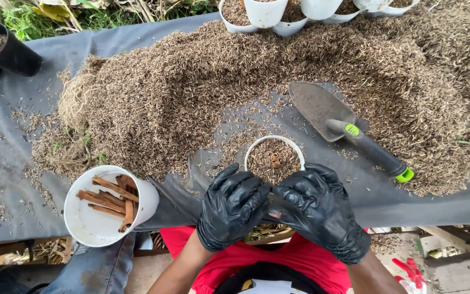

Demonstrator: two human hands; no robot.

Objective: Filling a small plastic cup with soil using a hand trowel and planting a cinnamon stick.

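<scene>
Head view: a small dark piece (271, 202) is pinched between the gloved left hand (233, 207) and right hand (319, 209), fingers curled; a husk-filled white pot (274, 159) is seen just beyond them.

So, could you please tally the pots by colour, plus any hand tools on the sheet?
White pots, those cut off at the edges included: 8, among them the husk-filled one at the gloved hands and one holding bark sticks
Black pots: 2
Trowels: 1
Total: 11
</scene>
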